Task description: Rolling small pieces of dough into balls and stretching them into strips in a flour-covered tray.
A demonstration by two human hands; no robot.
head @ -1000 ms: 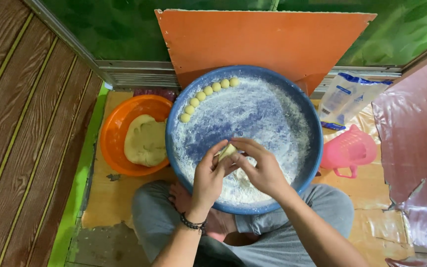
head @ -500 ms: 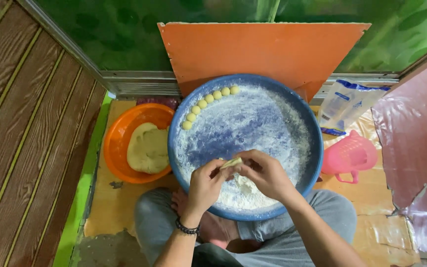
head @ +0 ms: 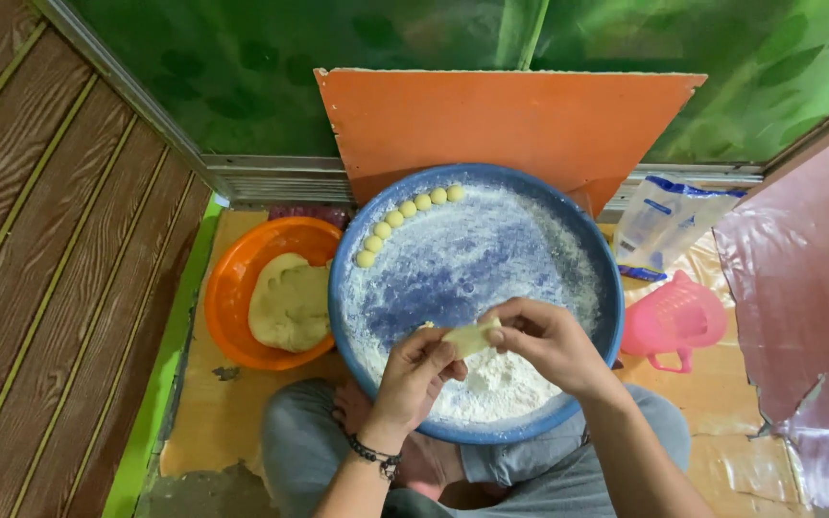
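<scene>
The left hand (head: pixel 416 376) and the right hand (head: pixel 547 343) meet over the near half of a big round blue tray (head: pixel 357 240), and both are pinched on one small flattened piece of dough (head: pixel 468 338) – left fingers on its left end, right thumb and fingers on its right end. The piece is pale yellow, held clear of the tray just above a heap of white flour (head: pixel 493 384). Its long axis runs roughly left to right across the view, the right end a little higher than the left; its broad face seems turned up toward the camera. A dark beaded bracelet (head: pixel 376 455) circles the left wrist.

The tray floor is dusted with flour, thin toward the far side where the blue shows through. Along the far left rim sits a curved row of small dough balls (head: pixel 405 223), touching one another. Left of the tray, with its rim tucked against it, stands an orange bowl (head: pixel 232 288) holding a lump of the same yellow dough (head: pixel 290 302). Right of the tray stands a pink plastic jug (head: pixel 675 326), and beyond it a clear plastic bag (head: pixel 669 225) with blue print. An orange board (head: pixel 501 120) leans behind the tray – the person sits cross-legged in grey trousers (head: pixel 549 470) with the tray's near edge over the knees
</scene>
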